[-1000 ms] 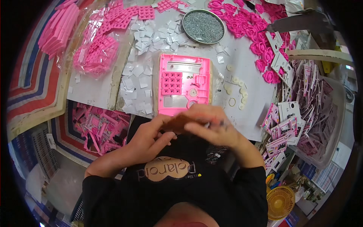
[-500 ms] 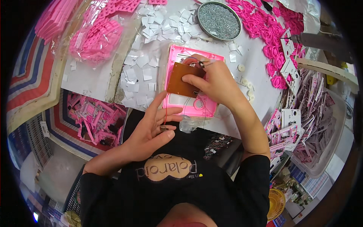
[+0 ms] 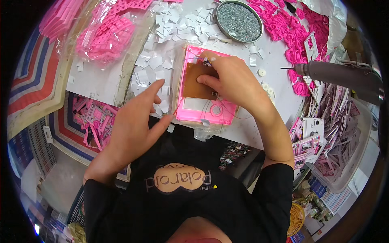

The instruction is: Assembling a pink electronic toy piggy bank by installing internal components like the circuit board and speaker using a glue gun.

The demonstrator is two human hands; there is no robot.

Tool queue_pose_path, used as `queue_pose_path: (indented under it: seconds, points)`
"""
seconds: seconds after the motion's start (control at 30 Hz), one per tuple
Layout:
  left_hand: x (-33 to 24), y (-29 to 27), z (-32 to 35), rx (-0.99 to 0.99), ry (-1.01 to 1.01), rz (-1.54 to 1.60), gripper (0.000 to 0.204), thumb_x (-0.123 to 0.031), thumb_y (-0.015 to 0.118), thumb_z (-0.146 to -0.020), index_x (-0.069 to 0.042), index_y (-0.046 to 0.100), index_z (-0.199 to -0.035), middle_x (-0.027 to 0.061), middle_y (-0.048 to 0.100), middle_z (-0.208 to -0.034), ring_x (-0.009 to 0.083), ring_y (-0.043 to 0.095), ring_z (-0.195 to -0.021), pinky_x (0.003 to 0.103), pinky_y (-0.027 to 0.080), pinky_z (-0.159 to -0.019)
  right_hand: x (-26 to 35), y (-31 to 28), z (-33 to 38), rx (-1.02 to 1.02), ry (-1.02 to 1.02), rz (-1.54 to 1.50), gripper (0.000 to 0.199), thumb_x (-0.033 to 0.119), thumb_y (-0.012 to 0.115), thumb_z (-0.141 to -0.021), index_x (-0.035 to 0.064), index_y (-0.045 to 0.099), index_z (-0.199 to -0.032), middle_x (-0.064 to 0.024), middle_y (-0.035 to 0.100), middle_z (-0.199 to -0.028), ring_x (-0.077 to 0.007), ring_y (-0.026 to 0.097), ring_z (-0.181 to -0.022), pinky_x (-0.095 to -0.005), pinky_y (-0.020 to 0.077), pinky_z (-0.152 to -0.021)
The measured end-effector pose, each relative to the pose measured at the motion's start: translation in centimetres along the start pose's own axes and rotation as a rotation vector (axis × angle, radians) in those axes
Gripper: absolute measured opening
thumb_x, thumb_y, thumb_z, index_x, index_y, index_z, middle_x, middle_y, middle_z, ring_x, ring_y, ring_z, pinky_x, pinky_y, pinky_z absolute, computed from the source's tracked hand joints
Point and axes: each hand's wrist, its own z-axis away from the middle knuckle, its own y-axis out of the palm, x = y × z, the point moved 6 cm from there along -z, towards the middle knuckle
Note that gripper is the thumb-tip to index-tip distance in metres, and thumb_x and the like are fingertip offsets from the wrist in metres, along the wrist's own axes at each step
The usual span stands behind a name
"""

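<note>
My right hand grips a brown circuit board, its thumb flat on the face and its other fingers curled at the top edge, partly hidden. Beneath the board lies a pink plastic casing with a round ring moulded in its lower part. Thin wires trail from the board, and a red wire crosses the casing's left edge. Left of the casing, my left hand hovers with fingers stretched out and thumb apart; nothing shows in its grasp. A small white square is just below that thumb.
White paper squares scatter across the table. A round tin of small screws stands behind the casing. Pink rings pile up at right, near a dark electric screwdriver. Pink parts fill a plastic bag and a bin.
My left hand has moved left and up, away from the casing's corner. The board has shifted slightly up and lies straighter over the casing. The screwdriver has swung lower.
</note>
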Motion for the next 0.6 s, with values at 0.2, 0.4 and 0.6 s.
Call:
queue_pose_path:
  seconds: [0.2, 0.4, 0.6]
  points:
    - [0.5, -0.1, -0.9, -0.088, 0.006, -0.006, 0.056, -0.009, 0.075, -0.084, -0.004, 0.054, -0.136, 0.0062, 0.057, -0.092, 0.0141, 0.051, -0.07, 0.026, 0.045, -0.061, 0.6, 0.5, 0.0, 0.005, -0.089, 0.012, 0.032, 0.016, 0.074, -0.085, 0.0001, 0.059, -0.109, -0.0203, 0.071, -0.086, -0.0417, 0.068, -0.084, -0.05, 0.0522, -0.074]
    - [-0.1, 0.5, -1.7, -0.093, 0.166, -0.104, 0.053, -0.014, 0.077, -0.082, -0.003, 0.057, -0.129, 0.0091, 0.061, -0.099, 0.0233, 0.058, -0.083, 0.034, 0.048, -0.073, -0.2, 0.6, 0.3, -0.017, -0.031, 0.003, 0.037, 0.016, 0.073, -0.087, 0.0014, 0.059, -0.119, -0.0201, 0.072, -0.086, -0.0405, 0.068, -0.086, -0.0468, 0.0516, -0.077]
    - [-2.5, 3.0, -2.5, 0.085, 0.553, -0.437, 0.06, -0.034, 0.078, -0.078, -0.002, 0.061, -0.127, 0.0129, 0.06, -0.129, 0.0283, 0.052, -0.13, 0.05, 0.037, -0.106, 1.6, -1.6, 2.0, -0.458, -0.034, 0.232, 0.056, 0.019, 0.084, -0.075, 0.0014, 0.059, -0.122, -0.0181, 0.067, -0.107, -0.0379, 0.063, -0.099, -0.0433, 0.051, -0.084]
